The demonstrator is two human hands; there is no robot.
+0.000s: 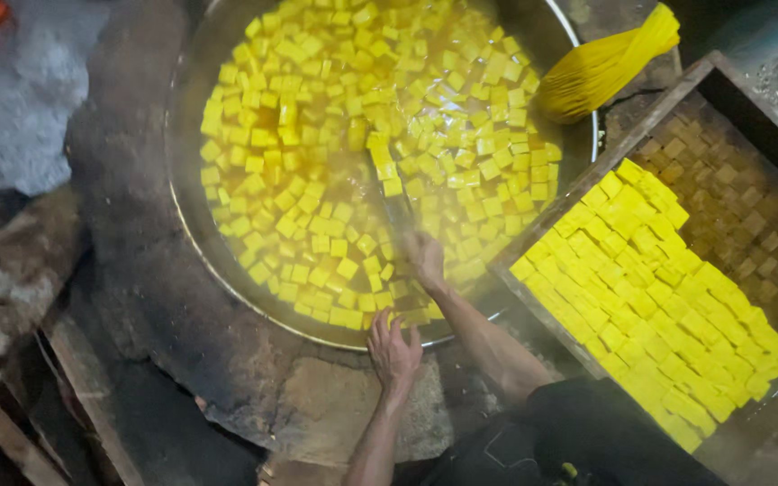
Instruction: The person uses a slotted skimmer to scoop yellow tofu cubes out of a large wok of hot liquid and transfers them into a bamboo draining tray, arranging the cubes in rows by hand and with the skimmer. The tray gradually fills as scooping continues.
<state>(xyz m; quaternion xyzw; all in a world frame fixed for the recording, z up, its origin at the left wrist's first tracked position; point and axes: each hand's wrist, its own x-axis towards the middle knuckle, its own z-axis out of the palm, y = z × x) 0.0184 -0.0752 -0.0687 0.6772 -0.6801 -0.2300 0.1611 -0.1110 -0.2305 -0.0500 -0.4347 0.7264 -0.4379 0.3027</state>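
Tofu cubes (335, 180), dyed yellow, are seen floating throughout a wide metal pan (193, 236). The right hand (425, 256) is clenched on a utensil handle (395, 202); the left hand (393, 351) is spread, released, on the pan's near rim. Beside the pan, a wooden tray (587, 171) is roughly half filled with cubes; many remain in the liquid.
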